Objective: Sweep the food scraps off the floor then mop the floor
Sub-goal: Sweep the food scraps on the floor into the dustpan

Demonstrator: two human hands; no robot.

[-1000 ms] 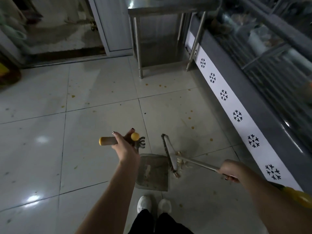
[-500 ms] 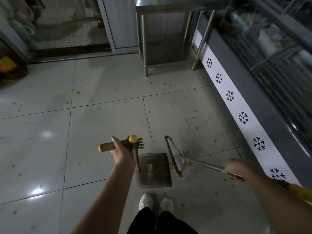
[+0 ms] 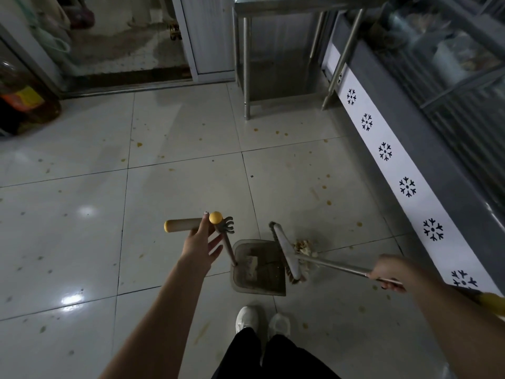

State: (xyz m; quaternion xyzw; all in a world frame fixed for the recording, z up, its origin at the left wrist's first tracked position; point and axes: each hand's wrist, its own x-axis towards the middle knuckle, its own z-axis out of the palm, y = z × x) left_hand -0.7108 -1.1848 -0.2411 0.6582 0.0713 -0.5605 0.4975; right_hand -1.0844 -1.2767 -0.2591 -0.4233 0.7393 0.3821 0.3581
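Fingers of the left hand (image 3: 200, 242) have uncurled since half a second ago: they now lie spread and mostly straight against the tan crossbar grip (image 3: 183, 225) of the dustpan (image 3: 259, 272), steadying it more than clasping it. The right hand (image 3: 388, 277) is wrapped firmly round the thin metal shaft of the broom (image 3: 287, 255), whose long flat head has slid up to the pan's right lip.

A crumbly pale heap of food scraps (image 3: 304, 247) sits on the glossy tiled floor (image 3: 164, 187), touching the head on its shaft side, away from the pan. I judge the head must come round behind the heap and push left. The head's long axis runs parallel to the pan's open edge, and the right hand is nearer. One pale scrap already lies in the grey plastic pan, and orange specks dot the tiles beyond.
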